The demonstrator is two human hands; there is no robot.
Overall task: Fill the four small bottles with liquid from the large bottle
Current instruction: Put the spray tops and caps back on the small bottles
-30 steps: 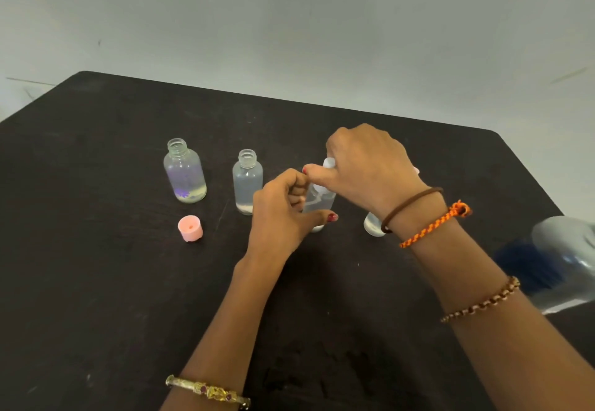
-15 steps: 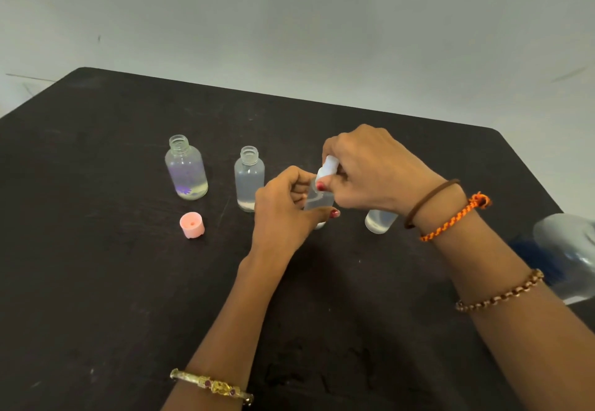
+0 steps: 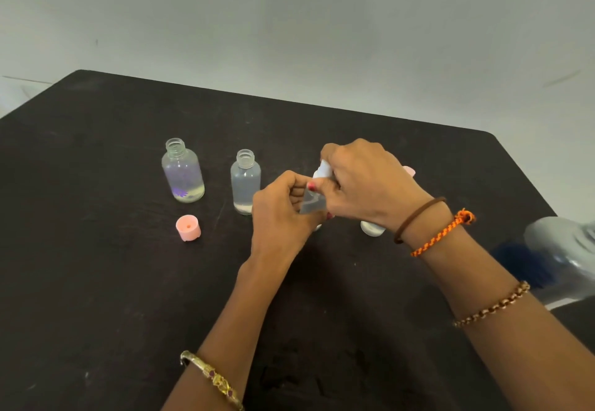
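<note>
1. Nearest me, at the bottom of the frame, my two forearms reached up over the black table (image 3: 96, 281), a gold bangle (image 3: 214, 378) on the left one.
2. At the right edge lay the large bottle (image 3: 566, 256), blurred, with a dark blue patch on it; I could not tell whether it was capped.
3. In the centre, my left hand (image 3: 278, 214) was curled round the body of the third bottle (image 3: 310, 206), which was tilted with its base near the table.
4. My right hand (image 3: 360, 185) was closed over that bottle's white cap (image 3: 323, 170), fingers and thumb pinching it from above.
5. Just right of centre, under my right wrist, stood the fourth bottle (image 3: 372, 228); only its base and a bit of pink top showed.
6. Left of my hands, a loose pink cap (image 3: 188, 227) lay on the table.
7. Further back on the left stood two open bottles (image 3: 245, 182) in a row, each holding a little liquid at the bottom, the leftmost with a purple flower mark.
8. I judged I was uncapping the third bottle, so no pouring had begun on it. Next I needed to twist the cap off, set it down, uncap the fourth, then fetch the large bottle.
</note>
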